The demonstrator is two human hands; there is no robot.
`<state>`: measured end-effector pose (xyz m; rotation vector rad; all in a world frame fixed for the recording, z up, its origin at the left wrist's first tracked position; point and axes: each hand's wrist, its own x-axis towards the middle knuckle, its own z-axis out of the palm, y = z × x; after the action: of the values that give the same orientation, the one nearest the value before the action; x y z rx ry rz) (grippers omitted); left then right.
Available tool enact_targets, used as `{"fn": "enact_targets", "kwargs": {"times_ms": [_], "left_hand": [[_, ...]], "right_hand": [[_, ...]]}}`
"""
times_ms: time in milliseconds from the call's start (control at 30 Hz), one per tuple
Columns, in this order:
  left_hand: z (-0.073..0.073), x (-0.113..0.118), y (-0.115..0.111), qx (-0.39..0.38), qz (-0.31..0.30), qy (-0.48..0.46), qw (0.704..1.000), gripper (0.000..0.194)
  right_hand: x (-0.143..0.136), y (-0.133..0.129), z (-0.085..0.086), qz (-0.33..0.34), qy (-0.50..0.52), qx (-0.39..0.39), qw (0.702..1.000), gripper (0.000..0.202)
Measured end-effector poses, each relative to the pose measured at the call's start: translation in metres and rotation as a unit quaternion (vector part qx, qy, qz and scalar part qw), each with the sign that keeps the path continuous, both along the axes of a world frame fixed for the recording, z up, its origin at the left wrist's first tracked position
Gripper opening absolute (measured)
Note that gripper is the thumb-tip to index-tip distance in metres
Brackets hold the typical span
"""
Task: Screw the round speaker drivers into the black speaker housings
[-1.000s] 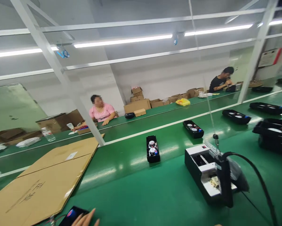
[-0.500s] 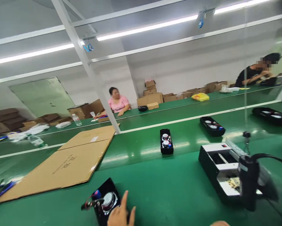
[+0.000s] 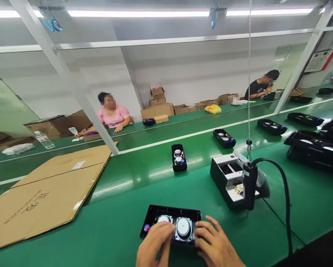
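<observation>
A black speaker housing (image 3: 177, 212) lies crosswise on the green bench in front of me, with two round silver speakers in it and a blue and red part at its left end. My left hand (image 3: 156, 243) reaches over the front of the housing, fingers together between the two speakers; whatever they pinch is too small to make out. My right hand (image 3: 215, 241) is at the housing's right end, fingers apart, beside the right speaker (image 3: 183, 228).
A flat cardboard sheet (image 3: 52, 189) covers the left. Behind stand more housings (image 3: 179, 157). A screw feeder box (image 3: 227, 178) and a hanging black electric screwdriver (image 3: 249, 185) are at right. Two people sit across the line.
The housing has turned from lengthwise to crosswise and sits further right. Both hands are now at it; the right hand has come up from the bottom edge. The view has levelled and shifted right.
</observation>
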<state>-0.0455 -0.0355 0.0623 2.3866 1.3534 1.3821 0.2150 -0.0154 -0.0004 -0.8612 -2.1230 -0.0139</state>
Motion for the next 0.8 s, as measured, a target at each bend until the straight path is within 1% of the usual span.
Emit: {"fn": "enact_targets", "kwargs": {"times_ms": [67,133,200,267,333,400,500,567,667,733,800], "left_hand": [[0.003,-0.013,-0.001,0.012,0.025,-0.034,0.999,0.022],[0.002,-0.026,-0.002,0.016,0.028,-0.026,0.999,0.021],[-0.004,-0.039,-0.001,0.027,0.007,0.005,1.000,0.022],[-0.014,-0.048,0.000,0.042,-0.016,0.024,0.999,0.023],[-0.022,-0.053,0.001,0.042,-0.022,0.026,0.999,0.023],[-0.025,-0.050,0.002,0.019,-0.020,0.022,0.999,0.021],[-0.019,-0.038,0.004,-0.005,-0.033,0.020,0.999,0.016],[-0.013,-0.030,0.006,-0.004,-0.046,0.020,0.999,0.016],[-0.010,-0.023,0.007,-0.021,-0.059,0.016,0.998,0.019],[-0.011,-0.022,0.006,-0.039,-0.055,0.010,0.998,0.019],[-0.013,-0.021,0.005,-0.052,-0.044,0.006,0.998,0.018]], "right_hand": [[0.024,0.003,0.017,-0.002,-0.048,-0.092,0.995,0.029],[0.049,0.006,0.032,-0.025,-0.072,-0.154,0.985,0.038],[0.067,0.006,0.042,-0.056,-0.075,-0.174,0.980,0.038],[0.071,0.001,0.047,-0.082,-0.065,-0.161,0.981,0.035],[0.059,-0.009,0.047,-0.079,-0.043,-0.128,0.988,0.031],[0.034,-0.019,0.042,-0.046,-0.020,-0.101,0.994,0.029],[-0.007,-0.023,0.033,-0.005,0.014,-0.074,0.997,0.032],[-0.026,-0.016,0.030,0.004,0.041,-0.073,0.996,0.031],[-0.034,0.005,0.034,-0.001,0.092,-0.120,0.988,0.029],[-0.029,0.018,0.037,-0.022,0.123,-0.159,0.979,0.026],[-0.021,0.027,0.039,-0.038,0.139,-0.179,0.973,0.024]]}}
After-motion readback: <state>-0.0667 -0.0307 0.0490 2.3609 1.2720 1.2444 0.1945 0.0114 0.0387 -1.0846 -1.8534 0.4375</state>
